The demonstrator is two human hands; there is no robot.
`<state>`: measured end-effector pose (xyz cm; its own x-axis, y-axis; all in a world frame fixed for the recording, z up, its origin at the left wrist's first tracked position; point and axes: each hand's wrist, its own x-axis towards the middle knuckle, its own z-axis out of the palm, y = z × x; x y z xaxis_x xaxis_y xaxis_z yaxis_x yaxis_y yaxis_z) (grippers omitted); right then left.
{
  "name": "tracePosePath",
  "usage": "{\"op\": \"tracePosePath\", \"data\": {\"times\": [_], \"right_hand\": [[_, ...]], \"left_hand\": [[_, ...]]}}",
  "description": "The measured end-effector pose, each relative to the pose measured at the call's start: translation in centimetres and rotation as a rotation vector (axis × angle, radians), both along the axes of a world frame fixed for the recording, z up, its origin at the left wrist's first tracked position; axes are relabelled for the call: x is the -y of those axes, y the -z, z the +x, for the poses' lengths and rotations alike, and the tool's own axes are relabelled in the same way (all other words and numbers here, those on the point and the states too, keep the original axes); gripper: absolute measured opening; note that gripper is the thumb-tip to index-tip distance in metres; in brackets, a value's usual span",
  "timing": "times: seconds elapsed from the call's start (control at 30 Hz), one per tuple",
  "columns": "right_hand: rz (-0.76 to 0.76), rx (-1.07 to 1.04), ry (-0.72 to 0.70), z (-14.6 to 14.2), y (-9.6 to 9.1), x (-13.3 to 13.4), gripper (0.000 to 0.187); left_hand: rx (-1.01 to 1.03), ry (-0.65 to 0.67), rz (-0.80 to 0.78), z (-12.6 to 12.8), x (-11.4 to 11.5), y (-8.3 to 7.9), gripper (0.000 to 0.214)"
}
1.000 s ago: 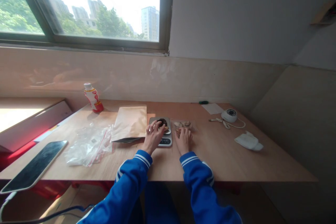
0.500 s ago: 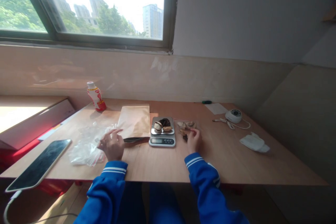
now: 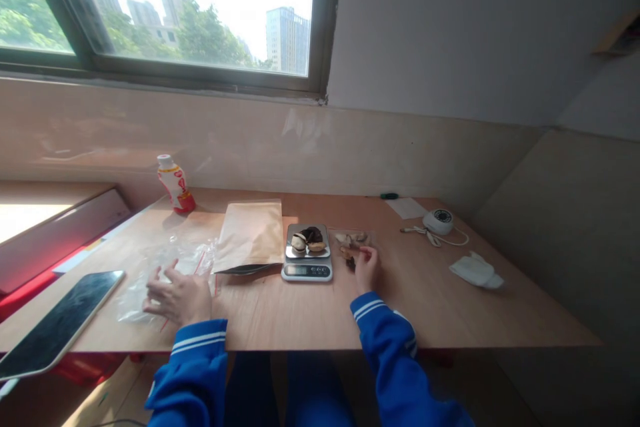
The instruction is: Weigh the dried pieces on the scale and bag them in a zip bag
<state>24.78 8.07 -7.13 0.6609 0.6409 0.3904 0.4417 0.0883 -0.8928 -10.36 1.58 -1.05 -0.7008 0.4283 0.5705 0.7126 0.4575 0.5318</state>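
Left hand open, fingers spread on the clear zip bag. Right hand in a narrow pinch on a small brown piece, hard to make out, at the clear plastic sheet. Beside it, digital scale with dark and pale pieces on the pan; display unreadable. Dark flat object partly hidden under the kraft envelope; can't tell what.

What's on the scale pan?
The scale holds two pale pieces and a dark lump on its metal pan. The pan beneath them is covered, so that part can't be seen.
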Motion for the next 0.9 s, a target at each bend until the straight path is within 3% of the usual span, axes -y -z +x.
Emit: {"op": "tracePosePath", "data": {"times": [0.2, 0.37, 0.57, 0.73, 0.83, 0.9], "right_hand": [[-0.003, 0.002, -0.004, 0.0, 0.0, 0.0, 0.017], [0.009, -0.033, 0.012, 0.1, 0.1, -0.1, 0.017], [0.032, -0.067, 0.008, 0.1, 0.2, 0.1, 0.017], [0.043, -0.086, 0.008, 0.1, -0.2, 0.2, 0.017], [0.070, -0.085, 0.009, -0.1, -0.9, 0.6, 0.017], [0.107, -0.060, -0.002, -0.6, -1.7, 1.5, 0.018]], "left_hand": [[0.031, 0.040, -0.263, -3.5, 1.2, 0.5, 0.040], [0.127, 0.280, -0.532, -7.0, 0.8, 0.2, 0.028], [0.012, 0.404, -0.506, -7.2, 1.5, -0.3, 0.037], [-0.085, 0.494, -0.518, -6.6, 2.3, 0.4, 0.039], [-0.007, 0.508, -0.405, -7.1, 2.5, 0.4, 0.034], [-0.009, 0.464, -0.244, -7.1, 2.8, -0.2, 0.034]]}}
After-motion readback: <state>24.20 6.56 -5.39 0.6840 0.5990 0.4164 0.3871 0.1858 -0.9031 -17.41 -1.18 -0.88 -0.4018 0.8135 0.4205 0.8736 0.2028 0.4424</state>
